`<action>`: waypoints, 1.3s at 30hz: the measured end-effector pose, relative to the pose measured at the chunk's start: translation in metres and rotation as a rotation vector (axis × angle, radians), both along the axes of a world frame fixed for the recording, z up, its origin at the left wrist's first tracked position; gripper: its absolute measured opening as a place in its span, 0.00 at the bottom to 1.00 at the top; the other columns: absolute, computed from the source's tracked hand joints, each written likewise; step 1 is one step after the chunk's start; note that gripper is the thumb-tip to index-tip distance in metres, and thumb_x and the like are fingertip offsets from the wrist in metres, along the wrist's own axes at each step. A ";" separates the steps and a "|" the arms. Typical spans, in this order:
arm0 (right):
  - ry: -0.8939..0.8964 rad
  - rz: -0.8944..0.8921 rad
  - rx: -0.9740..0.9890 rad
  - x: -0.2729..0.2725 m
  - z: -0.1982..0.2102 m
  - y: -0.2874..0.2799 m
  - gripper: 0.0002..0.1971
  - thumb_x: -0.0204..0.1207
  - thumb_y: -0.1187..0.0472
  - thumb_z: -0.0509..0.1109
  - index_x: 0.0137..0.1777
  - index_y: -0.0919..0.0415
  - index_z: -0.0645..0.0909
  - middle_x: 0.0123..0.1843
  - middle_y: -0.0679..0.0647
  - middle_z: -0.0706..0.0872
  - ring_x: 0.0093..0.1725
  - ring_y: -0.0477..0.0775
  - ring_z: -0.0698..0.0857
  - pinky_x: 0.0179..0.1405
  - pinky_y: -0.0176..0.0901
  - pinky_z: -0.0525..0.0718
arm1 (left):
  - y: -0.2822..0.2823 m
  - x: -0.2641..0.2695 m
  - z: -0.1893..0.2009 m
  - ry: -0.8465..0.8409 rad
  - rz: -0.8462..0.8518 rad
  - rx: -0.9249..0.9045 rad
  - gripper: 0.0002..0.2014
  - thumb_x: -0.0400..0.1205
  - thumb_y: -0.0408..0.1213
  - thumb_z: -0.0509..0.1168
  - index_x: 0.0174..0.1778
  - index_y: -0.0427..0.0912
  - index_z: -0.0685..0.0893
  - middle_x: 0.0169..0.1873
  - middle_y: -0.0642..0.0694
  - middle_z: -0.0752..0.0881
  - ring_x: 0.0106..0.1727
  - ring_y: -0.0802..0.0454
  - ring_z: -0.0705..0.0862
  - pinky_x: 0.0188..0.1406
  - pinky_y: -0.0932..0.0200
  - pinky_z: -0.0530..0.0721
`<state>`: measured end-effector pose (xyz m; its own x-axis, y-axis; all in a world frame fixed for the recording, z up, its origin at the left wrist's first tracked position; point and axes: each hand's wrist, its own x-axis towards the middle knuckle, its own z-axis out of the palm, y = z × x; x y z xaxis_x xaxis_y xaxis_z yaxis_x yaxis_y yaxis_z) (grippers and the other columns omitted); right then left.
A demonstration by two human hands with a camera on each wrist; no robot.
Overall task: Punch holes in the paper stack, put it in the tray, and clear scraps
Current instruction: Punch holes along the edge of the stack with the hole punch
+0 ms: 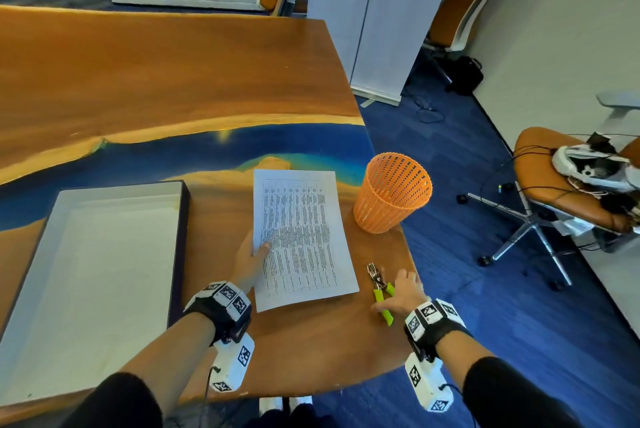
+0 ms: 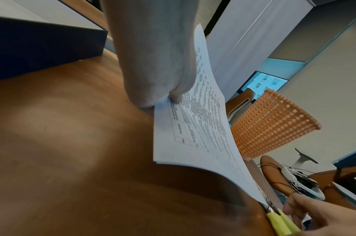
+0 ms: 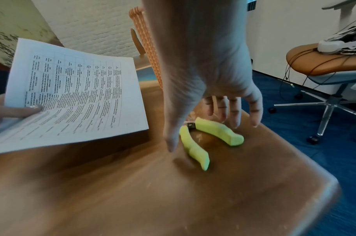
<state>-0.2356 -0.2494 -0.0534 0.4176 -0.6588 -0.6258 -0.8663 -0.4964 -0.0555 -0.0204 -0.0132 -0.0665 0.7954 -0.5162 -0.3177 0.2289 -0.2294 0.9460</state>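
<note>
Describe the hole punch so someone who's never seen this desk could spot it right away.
Start at the wooden table and go to its near right corner, in front of the orange mesh wastebasket. Right of the printed paper stack, under the right hand, lies the plier-style hole punch. It alone has lime-green handles and a small metal head.

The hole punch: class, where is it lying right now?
In the head view the hole punch lies on the table's near right corner, right of the paper stack, beneath the right hand.
</note>
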 end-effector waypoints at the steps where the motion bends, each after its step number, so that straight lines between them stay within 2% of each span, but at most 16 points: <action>1: 0.006 -0.003 -0.004 -0.003 -0.002 0.004 0.53 0.57 0.42 0.82 0.76 0.62 0.56 0.76 0.60 0.64 0.77 0.64 0.65 0.70 0.64 0.75 | 0.001 -0.002 0.000 0.004 -0.006 -0.003 0.22 0.86 0.33 0.58 0.77 0.41 0.69 0.68 0.43 0.81 0.68 0.45 0.80 0.69 0.43 0.78; 5: -0.013 -0.022 -0.037 -0.008 -0.008 0.019 0.46 0.65 0.47 0.78 0.76 0.58 0.55 0.76 0.60 0.63 0.76 0.65 0.65 0.69 0.63 0.75 | 0.006 -0.004 0.002 0.006 -0.013 0.004 0.22 0.86 0.33 0.58 0.78 0.42 0.68 0.68 0.44 0.81 0.68 0.45 0.81 0.68 0.44 0.79; 9: -0.002 -0.069 0.042 -0.009 -0.005 0.028 0.48 0.65 0.45 0.77 0.78 0.51 0.50 0.76 0.62 0.61 0.74 0.69 0.67 0.69 0.62 0.75 | 0.013 -0.001 0.006 0.012 0.021 0.009 0.21 0.86 0.33 0.58 0.77 0.42 0.69 0.65 0.43 0.83 0.65 0.45 0.83 0.65 0.45 0.81; 12: -0.035 -0.106 0.131 -0.002 -0.003 0.037 0.49 0.66 0.44 0.74 0.80 0.48 0.46 0.75 0.64 0.60 0.71 0.72 0.72 0.68 0.61 0.76 | 0.019 0.008 0.009 0.003 0.059 0.012 0.20 0.86 0.36 0.59 0.75 0.43 0.71 0.62 0.42 0.84 0.61 0.43 0.85 0.58 0.44 0.85; 16: -0.113 -0.140 0.270 0.019 0.006 0.058 0.34 0.65 0.51 0.68 0.70 0.57 0.59 0.67 0.66 0.69 0.61 0.69 0.77 0.60 0.58 0.83 | 0.025 0.027 0.027 -0.046 0.110 -0.043 0.21 0.86 0.34 0.58 0.76 0.40 0.69 0.64 0.40 0.83 0.61 0.43 0.84 0.52 0.53 0.85; 17: -0.146 -0.126 0.296 0.025 0.009 0.064 0.30 0.66 0.53 0.66 0.67 0.58 0.61 0.64 0.65 0.73 0.58 0.67 0.78 0.56 0.56 0.84 | 0.026 0.033 0.032 -0.053 0.127 -0.058 0.21 0.86 0.34 0.58 0.77 0.40 0.68 0.65 0.39 0.82 0.62 0.42 0.83 0.52 0.54 0.84; 18: -0.193 -0.121 0.337 0.032 0.012 0.069 0.26 0.66 0.54 0.65 0.64 0.58 0.62 0.59 0.64 0.76 0.52 0.65 0.79 0.48 0.52 0.86 | 0.028 0.039 0.039 -0.066 0.142 -0.073 0.22 0.86 0.33 0.58 0.77 0.39 0.67 0.65 0.39 0.81 0.64 0.42 0.82 0.54 0.53 0.84; 19: -0.246 -0.134 0.390 0.039 0.017 0.076 0.22 0.66 0.56 0.63 0.60 0.56 0.64 0.53 0.62 0.78 0.43 0.61 0.80 0.36 0.45 0.85 | 0.028 0.045 0.046 -0.084 0.153 -0.085 0.22 0.86 0.33 0.57 0.78 0.38 0.67 0.67 0.38 0.80 0.65 0.42 0.82 0.56 0.52 0.83; 20: -0.294 -0.150 0.445 0.047 0.021 0.084 0.19 0.66 0.58 0.62 0.57 0.54 0.65 0.46 0.59 0.78 0.35 0.57 0.78 0.24 0.37 0.79 | 0.028 0.050 0.053 -0.103 0.161 -0.099 0.22 0.86 0.33 0.57 0.78 0.38 0.66 0.68 0.39 0.79 0.65 0.44 0.81 0.57 0.52 0.82; 21: -0.334 -0.155 0.487 0.054 0.025 0.091 0.16 0.65 0.60 0.61 0.53 0.53 0.67 0.41 0.57 0.77 0.30 0.55 0.75 0.18 0.31 0.72 | 0.028 0.055 0.060 -0.120 0.165 -0.113 0.23 0.86 0.32 0.57 0.78 0.39 0.66 0.68 0.40 0.79 0.64 0.47 0.81 0.58 0.52 0.81; 23: -0.429 -0.145 0.541 0.070 0.030 0.107 0.10 0.61 0.61 0.62 0.43 0.49 0.71 0.33 0.54 0.76 0.25 0.53 0.72 0.18 0.30 0.66 | 0.025 0.064 0.075 -0.149 0.192 -0.140 0.23 0.86 0.31 0.57 0.78 0.39 0.65 0.68 0.43 0.78 0.64 0.50 0.79 0.59 0.54 0.79; 25: -0.528 -0.108 0.598 0.083 0.031 0.123 0.06 0.62 0.62 0.65 0.35 0.50 0.71 0.30 0.53 0.77 0.23 0.50 0.72 0.20 0.34 0.68 | 0.021 0.072 0.086 -0.159 0.213 -0.170 0.23 0.86 0.30 0.58 0.78 0.37 0.65 0.69 0.42 0.77 0.66 0.50 0.78 0.60 0.54 0.79; 26: -0.572 -0.086 0.628 0.089 0.031 0.130 0.08 0.64 0.63 0.67 0.34 0.50 0.71 0.29 0.52 0.77 0.23 0.49 0.72 0.20 0.35 0.69 | 0.019 0.074 0.090 -0.172 0.216 -0.186 0.23 0.86 0.30 0.58 0.78 0.36 0.65 0.70 0.42 0.77 0.67 0.48 0.79 0.59 0.54 0.81; 30: -0.679 -0.055 0.706 0.106 0.035 0.157 0.12 0.69 0.70 0.63 0.33 0.50 0.72 0.28 0.49 0.75 0.25 0.47 0.73 0.20 0.33 0.72 | 0.013 0.079 0.102 -0.221 0.200 -0.207 0.23 0.85 0.29 0.58 0.78 0.37 0.65 0.66 0.44 0.80 0.60 0.52 0.82 0.45 0.70 0.86; 35: -0.724 -0.058 0.766 0.113 0.035 0.176 0.13 0.66 0.73 0.61 0.32 0.52 0.71 0.28 0.50 0.74 0.26 0.50 0.72 0.21 0.34 0.72 | 0.008 0.076 0.103 -0.154 0.187 -0.198 0.21 0.86 0.33 0.58 0.77 0.43 0.66 0.58 0.51 0.83 0.50 0.65 0.85 0.43 0.68 0.86; 39: -0.738 -0.069 0.763 0.110 0.029 0.178 0.14 0.68 0.74 0.61 0.34 0.52 0.72 0.31 0.50 0.76 0.30 0.49 0.75 0.27 0.34 0.77 | 0.006 0.075 0.105 -0.159 0.214 -0.186 0.22 0.86 0.32 0.58 0.77 0.44 0.66 0.57 0.52 0.82 0.50 0.63 0.85 0.43 0.64 0.84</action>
<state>-0.1251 -0.0717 -0.0241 0.8389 -0.2354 -0.4907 -0.5163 -0.0593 -0.8543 0.0549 -0.0073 0.0380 0.9244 -0.3690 -0.0966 0.0994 -0.0114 0.9950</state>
